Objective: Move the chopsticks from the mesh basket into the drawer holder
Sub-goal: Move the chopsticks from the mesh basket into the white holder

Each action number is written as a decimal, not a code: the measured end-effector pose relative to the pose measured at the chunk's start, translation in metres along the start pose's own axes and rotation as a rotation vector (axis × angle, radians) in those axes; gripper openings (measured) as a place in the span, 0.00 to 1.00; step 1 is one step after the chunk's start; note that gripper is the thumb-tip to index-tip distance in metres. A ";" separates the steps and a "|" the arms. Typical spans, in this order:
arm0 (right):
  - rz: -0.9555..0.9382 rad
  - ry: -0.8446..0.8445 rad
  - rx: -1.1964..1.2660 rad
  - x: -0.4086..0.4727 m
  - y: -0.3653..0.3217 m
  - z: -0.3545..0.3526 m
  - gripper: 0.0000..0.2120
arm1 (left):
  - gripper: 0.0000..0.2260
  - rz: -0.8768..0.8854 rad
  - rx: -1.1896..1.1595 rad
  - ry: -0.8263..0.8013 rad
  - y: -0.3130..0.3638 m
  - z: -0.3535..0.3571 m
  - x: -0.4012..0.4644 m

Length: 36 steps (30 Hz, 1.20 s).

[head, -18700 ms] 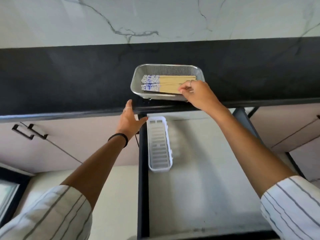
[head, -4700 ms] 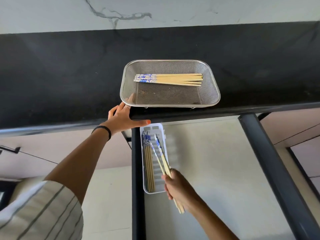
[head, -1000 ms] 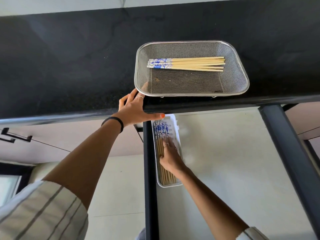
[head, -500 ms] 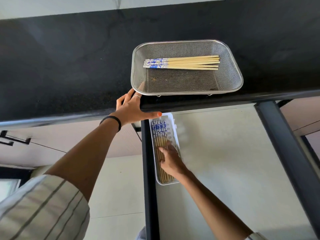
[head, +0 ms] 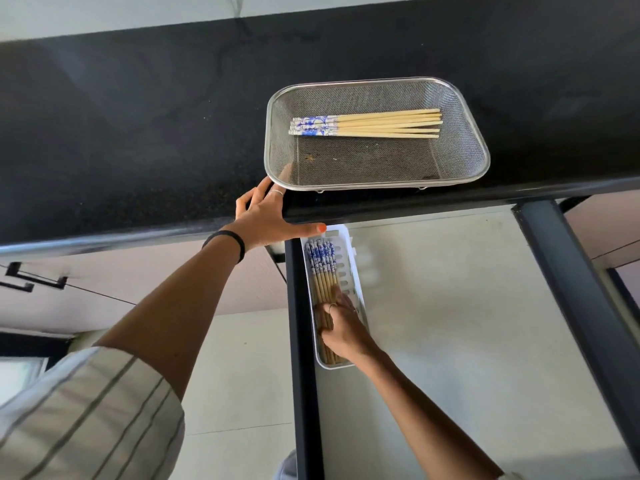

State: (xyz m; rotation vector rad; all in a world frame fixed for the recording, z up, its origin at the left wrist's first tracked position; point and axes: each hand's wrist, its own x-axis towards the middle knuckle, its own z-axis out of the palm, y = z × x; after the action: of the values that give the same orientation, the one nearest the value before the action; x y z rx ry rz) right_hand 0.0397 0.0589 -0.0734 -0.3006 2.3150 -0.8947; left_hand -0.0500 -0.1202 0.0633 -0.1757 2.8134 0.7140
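Right hand (head: 341, 325) is down in the white drawer holder (head: 358, 299), fingers flat and spread on the bundle of chopsticks (head: 322, 268) there, pressing, not gripping. The holder sits along the left edge of the open drawer (head: 450, 323). Left hand (head: 268, 218) lies open on the front edge of the black counter (head: 138, 133), fingertips touching the near left corner of the mesh basket (head: 479, 147). A few loose chopsticks (head: 367, 127) lie along the basket's far side, blue ends left.
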 end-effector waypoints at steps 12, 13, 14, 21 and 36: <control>0.062 0.125 0.151 -0.002 -0.005 -0.006 0.24 | 0.49 -0.007 -0.025 0.013 -0.007 0.005 0.004; 0.063 0.123 0.152 -0.002 -0.005 -0.007 0.24 | 0.49 -0.014 -0.027 0.008 -0.007 0.005 0.005; 0.067 0.119 0.147 -0.002 -0.005 -0.009 0.24 | 0.50 -0.019 -0.026 0.004 -0.008 0.005 0.005; -0.057 0.157 0.104 -0.025 -0.037 -0.038 0.18 | 0.51 0.005 -0.006 0.020 -0.008 0.006 0.005; -0.309 0.575 -0.022 -0.020 -0.123 -0.243 0.14 | 0.52 0.030 -0.001 0.018 -0.009 0.006 0.008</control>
State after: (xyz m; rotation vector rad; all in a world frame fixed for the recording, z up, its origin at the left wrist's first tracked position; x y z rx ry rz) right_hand -0.1001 0.1035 0.1570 -0.4682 2.8564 -1.2338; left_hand -0.0551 -0.1256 0.0521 -0.1415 2.8386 0.7244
